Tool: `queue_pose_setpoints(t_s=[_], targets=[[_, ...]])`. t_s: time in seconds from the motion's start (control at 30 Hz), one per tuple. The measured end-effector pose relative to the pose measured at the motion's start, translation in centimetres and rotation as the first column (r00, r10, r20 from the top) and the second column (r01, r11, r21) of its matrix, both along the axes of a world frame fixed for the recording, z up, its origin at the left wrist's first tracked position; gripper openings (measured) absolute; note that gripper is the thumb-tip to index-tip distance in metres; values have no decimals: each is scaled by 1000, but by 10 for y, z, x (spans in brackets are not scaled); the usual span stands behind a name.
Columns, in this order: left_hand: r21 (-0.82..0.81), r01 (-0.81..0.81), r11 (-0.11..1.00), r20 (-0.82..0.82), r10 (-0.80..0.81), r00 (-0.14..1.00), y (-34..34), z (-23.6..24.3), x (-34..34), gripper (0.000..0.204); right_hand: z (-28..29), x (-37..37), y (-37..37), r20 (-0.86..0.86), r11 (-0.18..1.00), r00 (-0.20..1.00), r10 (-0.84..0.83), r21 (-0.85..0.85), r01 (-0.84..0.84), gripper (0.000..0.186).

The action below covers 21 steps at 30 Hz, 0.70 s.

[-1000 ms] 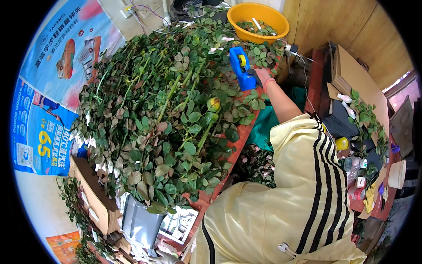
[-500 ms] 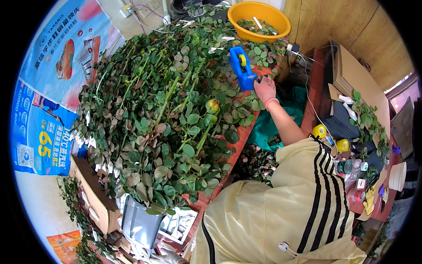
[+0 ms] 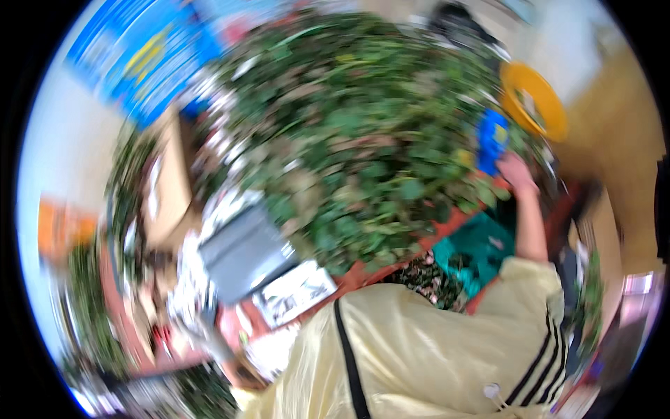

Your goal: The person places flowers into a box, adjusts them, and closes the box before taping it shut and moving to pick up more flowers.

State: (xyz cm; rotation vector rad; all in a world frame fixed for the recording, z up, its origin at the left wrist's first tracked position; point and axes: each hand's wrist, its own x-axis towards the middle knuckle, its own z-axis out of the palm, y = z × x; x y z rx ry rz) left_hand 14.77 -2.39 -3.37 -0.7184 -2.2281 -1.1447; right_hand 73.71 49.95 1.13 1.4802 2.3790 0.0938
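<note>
My right hand (image 3: 517,173), in a pink glove, is at the near end of a blue tape dispenser (image 3: 493,136) on the right side of the table; blur hides its fingers. At the lower left, my left hand (image 3: 197,332) looks pale and smeared by motion. It is beside crumpled white material (image 3: 187,283), left of a grey box-like container (image 3: 246,251); I cannot tell whether it holds anything. A large heap of leafy green stems (image 3: 356,133) covers most of the table between the hands.
A yellow basin (image 3: 534,101) stands beyond the dispenser. Beside the grey container lies a white tray (image 3: 294,293) with small pieces in it. A cardboard box (image 3: 169,185) is at the left. Below the red table edge (image 3: 366,278) hangs green cloth (image 3: 474,255).
The view has swung left, blurring the picture. My left arm and hand now show at the lower left, reaching to the white material. My right hand stays by the dispenser.
</note>
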Motion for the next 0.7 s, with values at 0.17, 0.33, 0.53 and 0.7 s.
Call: queue_pose_setpoints(t_s=[0.17, 0.33, 0.53, 0.7], targets=[[-165, 584, 795, 175, -559, 811, 77, 107, 15, 36, 109, -131, -89, -907, 991, 405, -115, -74, 115, 36], [-591, 575, 566, 213, -578, 788, 98, 72, 15, 47, 159, -339, -182, -528, 760, 617, 584, 88, -644, 45], [-515, 556, 653, 186, -548, 816, 101, 54, 17, 50, 105, -467, -199, -248, 363, 339, 908, 60, -930, 46], [-455, 568, 685, 170, -560, 811, 96, 44, 12, 52, 98, -526, -215, -111, 282, 320, 941, -268, -921, 39]])
